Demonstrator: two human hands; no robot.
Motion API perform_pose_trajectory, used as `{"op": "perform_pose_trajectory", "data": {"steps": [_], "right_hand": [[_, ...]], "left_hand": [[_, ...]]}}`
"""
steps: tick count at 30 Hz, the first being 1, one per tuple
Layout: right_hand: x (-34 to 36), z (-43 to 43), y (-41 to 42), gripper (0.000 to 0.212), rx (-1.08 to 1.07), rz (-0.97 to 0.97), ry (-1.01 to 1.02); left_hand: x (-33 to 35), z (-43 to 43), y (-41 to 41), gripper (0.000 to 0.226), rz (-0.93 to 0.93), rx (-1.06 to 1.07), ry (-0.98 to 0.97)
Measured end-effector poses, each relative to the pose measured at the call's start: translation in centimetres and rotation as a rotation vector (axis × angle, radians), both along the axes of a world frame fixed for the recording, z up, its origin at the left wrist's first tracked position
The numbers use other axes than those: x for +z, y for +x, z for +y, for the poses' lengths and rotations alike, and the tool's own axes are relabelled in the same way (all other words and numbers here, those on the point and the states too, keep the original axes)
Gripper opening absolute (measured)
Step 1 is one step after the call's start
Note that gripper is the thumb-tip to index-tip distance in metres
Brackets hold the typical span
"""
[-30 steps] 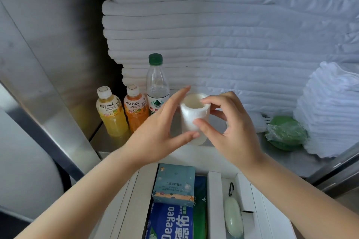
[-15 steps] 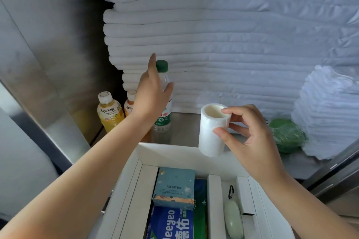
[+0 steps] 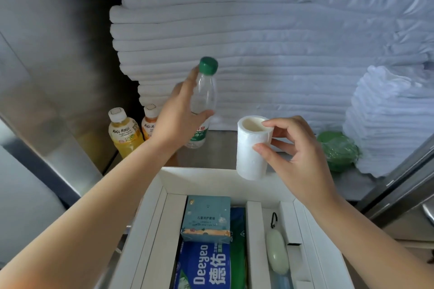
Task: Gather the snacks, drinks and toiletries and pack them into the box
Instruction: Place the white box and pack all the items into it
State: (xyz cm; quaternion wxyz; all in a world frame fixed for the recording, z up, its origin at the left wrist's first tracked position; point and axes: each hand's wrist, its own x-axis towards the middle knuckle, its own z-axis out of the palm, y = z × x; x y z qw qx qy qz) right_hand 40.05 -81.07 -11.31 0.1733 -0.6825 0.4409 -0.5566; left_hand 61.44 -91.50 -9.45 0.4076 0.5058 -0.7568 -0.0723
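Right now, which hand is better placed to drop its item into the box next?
Right, probably. The right hand holds the white roll just over the far wall of the box, nearly above its open compartments. The left hand grips the water bottle higher and farther back, over the shelf.

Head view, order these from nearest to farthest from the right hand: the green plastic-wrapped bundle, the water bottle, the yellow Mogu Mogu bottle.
From the right hand, holding the paper roll:
1. Green plastic-wrapped bundle, just right of it on the shelf.
2. Water bottle, to its left, in the left hand.
3. Yellow Mogu Mogu bottle, far left.
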Motion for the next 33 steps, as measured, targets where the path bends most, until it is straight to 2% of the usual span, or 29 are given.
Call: {"op": "perform_pose_trajectory", "data": {"steps": [3,5,8,11,14,17,22,33], "right_hand": [[0.2,0.3,-0.5,0.032,-0.006,0.023,-0.004],[0.1,0.7,-1.0,0.032,-0.012,0.044,-0.007],[0.0,1.4,-1.8,0.032,-0.014,0.047,0.003],[0.0,2.4,-2.7,0.031,-0.008,0.034,0.044],[-0.2,3.5,-3.4,0.03,0.014,0.02,0.099],[-0.4,4.8,-3.8,0.03,0.048,-0.009,0.184],[-0.4,6.2,-4.4,0.031,0.036,0.064,0.245],[-0.3,6.7,-5.1,0.034,0.011,0.061,0.28]], "left_hand": [[3.1,2.4,0.6,0.092,-0.01,-0.04,-0.125],[4.6,4.5,1.3,0.091,0.051,-0.107,-0.144],[5.1,7.9,2.5,0.082,0.149,-0.215,-0.078],[4.5,10.8,2.7,0.073,0.143,-0.364,0.003],[3.6,12.1,2.9,0.072,0.073,-0.469,0.038],[2.5,12.6,3.2,0.075,-0.06,-0.478,0.048],[1.1,12.5,3.2,0.075,-0.291,-0.508,0.029],[-0.1,11.6,2.2,0.079,-0.437,-0.554,0.165]]}}
